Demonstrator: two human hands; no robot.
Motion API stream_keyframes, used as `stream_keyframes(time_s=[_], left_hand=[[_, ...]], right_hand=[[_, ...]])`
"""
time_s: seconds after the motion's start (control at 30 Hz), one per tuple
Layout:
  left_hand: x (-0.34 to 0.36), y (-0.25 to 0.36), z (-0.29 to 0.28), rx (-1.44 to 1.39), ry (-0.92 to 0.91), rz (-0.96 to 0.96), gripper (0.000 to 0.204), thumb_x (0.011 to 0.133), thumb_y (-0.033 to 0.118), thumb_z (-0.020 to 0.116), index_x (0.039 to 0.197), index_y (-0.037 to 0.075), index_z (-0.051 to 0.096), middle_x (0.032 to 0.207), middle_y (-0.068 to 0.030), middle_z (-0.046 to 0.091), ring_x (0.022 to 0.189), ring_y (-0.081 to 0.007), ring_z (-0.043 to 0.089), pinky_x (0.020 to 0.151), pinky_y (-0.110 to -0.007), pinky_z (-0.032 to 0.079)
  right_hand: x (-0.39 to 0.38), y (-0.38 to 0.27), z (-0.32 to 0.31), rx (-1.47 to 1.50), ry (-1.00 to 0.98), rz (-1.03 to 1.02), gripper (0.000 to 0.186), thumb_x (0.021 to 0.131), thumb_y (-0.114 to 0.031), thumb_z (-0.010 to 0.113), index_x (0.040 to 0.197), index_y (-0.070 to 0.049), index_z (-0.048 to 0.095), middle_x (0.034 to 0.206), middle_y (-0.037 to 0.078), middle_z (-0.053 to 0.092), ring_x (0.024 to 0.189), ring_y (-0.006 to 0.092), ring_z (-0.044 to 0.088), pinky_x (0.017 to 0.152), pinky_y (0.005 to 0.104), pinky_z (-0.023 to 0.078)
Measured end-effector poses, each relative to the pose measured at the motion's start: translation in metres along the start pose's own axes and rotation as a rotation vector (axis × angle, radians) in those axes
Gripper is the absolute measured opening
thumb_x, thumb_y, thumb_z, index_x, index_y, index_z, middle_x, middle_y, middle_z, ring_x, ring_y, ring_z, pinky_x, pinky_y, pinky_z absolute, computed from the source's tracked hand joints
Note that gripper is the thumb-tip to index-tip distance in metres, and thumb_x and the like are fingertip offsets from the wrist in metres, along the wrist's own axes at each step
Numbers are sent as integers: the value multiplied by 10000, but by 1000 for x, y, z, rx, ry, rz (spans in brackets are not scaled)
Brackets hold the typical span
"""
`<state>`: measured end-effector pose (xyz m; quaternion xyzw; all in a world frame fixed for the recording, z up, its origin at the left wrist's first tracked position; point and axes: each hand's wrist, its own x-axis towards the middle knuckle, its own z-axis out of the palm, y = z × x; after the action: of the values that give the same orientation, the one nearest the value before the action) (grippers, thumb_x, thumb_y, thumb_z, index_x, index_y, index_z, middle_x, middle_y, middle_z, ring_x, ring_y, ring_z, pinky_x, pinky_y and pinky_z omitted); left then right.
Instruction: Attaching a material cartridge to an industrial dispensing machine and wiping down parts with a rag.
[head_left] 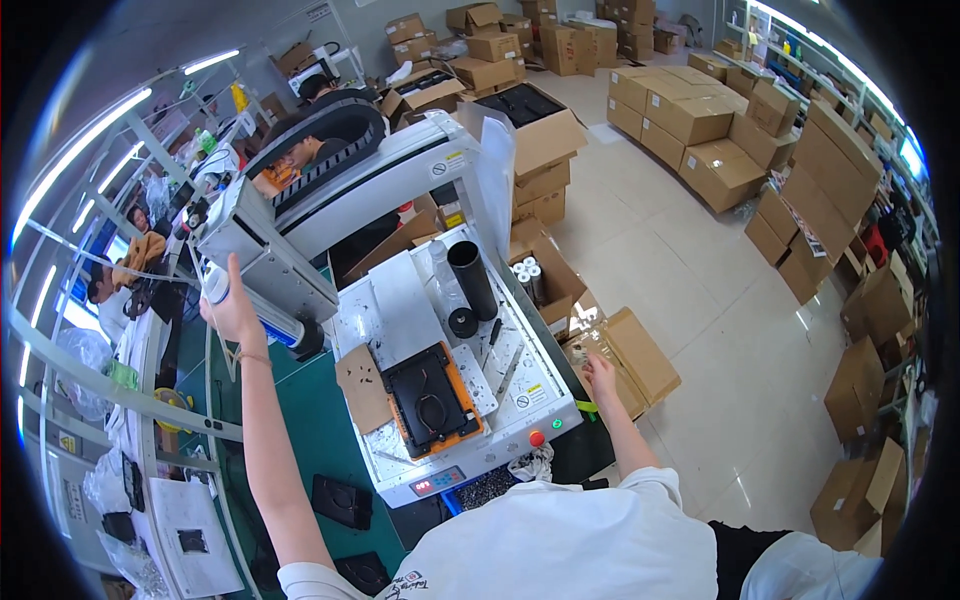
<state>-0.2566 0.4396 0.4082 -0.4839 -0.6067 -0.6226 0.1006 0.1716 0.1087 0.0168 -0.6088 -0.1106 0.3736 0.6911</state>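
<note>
My left hand [233,312] is raised at the head of a white benchtop gantry machine [400,485]. Its fingers close round the white capped top [215,284] of a cartridge [275,322] fixed there. Out to the right, beside the machine, my right hand [601,384] hangs over an open cardboard box [640,350]. The fingers of that hand are curled, and anything between them is too small to make out. On the machine's bed an orange fixture [468,425] carries a black square part [425,395] with a thin wire loop.
A black tube [466,268], a clear bottle [446,283], a black roll [462,322] and a piece of cardboard [360,388] lie on the bed. A red button [537,438] sits at its front. Stacked cartons [690,110] stand on the tiled floor. Other people work at the left.
</note>
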Motion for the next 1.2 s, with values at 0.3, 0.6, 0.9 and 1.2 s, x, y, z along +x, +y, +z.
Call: stream_keyframes(time_s=[0.3,0.6,0.9,1.2], left_hand=[[4,-4,-3,84,-9,65,383,678,368,717,890,49,709,805,-96,698,785,-283,669,753,-398,504],[5,-3,0,-378,-134,13,225,681,229,723,795,47,655,755,-54,680,699,-161,647,677,-317,494],[9,3,-27,-590,-382,6,177,676,167,723,755,33,637,705,-17,645,651,-106,584,626,-278,455],[12,-1,-27,-604,-417,-4,220,674,187,728,790,18,647,727,-41,658,667,-126,598,640,-290,467]], right_hand=[[-39,-30,-13,449,-166,112,273,936,-362,523,1030,-112,583,922,7,597,837,127,540,706,295,432],[-73,-36,10,524,-214,132,285,921,-363,535,1081,-129,559,962,-12,566,862,119,502,720,286,395],[-83,-44,7,530,-90,90,283,911,-394,537,1031,-139,556,927,-18,556,836,110,493,721,283,389],[-87,-43,8,557,-26,105,289,912,-403,528,1043,-145,540,901,-26,544,803,109,496,704,272,399]])
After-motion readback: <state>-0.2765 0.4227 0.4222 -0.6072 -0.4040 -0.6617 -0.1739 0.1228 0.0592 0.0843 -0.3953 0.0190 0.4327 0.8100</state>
